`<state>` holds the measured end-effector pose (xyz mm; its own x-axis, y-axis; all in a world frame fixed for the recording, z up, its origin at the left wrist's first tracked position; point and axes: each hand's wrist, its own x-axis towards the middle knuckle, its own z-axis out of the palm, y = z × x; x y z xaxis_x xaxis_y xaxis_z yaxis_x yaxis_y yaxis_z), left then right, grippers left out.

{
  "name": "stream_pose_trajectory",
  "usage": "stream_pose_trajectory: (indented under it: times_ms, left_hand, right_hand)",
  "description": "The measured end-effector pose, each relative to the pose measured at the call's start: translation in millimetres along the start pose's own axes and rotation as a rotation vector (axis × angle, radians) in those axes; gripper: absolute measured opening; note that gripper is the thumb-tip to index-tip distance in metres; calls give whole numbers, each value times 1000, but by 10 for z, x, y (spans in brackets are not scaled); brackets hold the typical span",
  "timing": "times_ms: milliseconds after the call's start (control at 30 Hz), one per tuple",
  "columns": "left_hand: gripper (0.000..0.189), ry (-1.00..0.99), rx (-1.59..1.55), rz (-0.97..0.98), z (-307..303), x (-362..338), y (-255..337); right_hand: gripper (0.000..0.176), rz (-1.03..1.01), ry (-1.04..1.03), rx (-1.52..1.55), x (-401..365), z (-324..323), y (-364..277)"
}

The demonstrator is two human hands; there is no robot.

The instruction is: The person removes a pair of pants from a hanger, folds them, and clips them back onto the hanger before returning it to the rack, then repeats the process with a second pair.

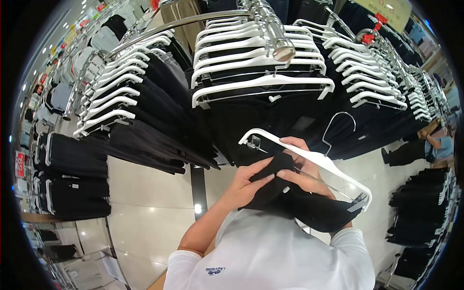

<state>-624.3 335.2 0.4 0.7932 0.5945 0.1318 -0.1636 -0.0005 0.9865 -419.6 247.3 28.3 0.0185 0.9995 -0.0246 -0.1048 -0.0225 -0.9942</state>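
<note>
Below my hands, small dark-blue lettering on the white shirt [215,271] is too warped to read. My left hand [247,182] pinches the plain black garment [319,210], fingers closed on it. My right hand [303,170] clamps the same fabric against the white hanger [340,173], which slants across both hands.

Clothing shop: chrome rails [270,26] of dark garments on white hangers [263,82], red price signs [20,164], tiled floor [145,203].
</note>
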Motion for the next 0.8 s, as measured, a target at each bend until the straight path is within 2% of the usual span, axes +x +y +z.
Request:
stream_pose_trajectory:
  times_ms: [100,200,233,333,367,467,567,667,700,800]
  left_hand:
    - [40,246,206,0,67,-34,41]
    - [35,282,-23,-228,65,-7,101]
    - [41,226,-159,-273,23,-23,58]
    - [52,-88,69,-255,-226,-129,-109]
    - [52,-181,90,-366,-360,-171,-143]
    - [47,-325,377,-515,-722,-349,-352]
    - [48,-304,546,-704,-986,-583,-586]
    - [57,-362,842,-891,-1171,-766,-769]
    - [64,-376,701,-939,-1194,-801,-730]
    - [61,-446,757,-924,-1115,-804,-563]
  right_hand:
    - [65,46,65,9,-6,112,-17]
    - [65,95,57,175,7,34,-9]
    - [67,94,45,175,23,-12,-49]
    - [70,43,99,216,67,-102,-160]
    - [70,13,101,222,82,-168,-148]
    - [71,-76,123,218,129,-323,-199]
    - [70,-142,183,218,146,-438,-256]
    - [72,-141,247,181,160,-516,-326]
    - [71,-139,241,155,162,-572,-310]
    - [69,-153,249,160,194,-613,-219]
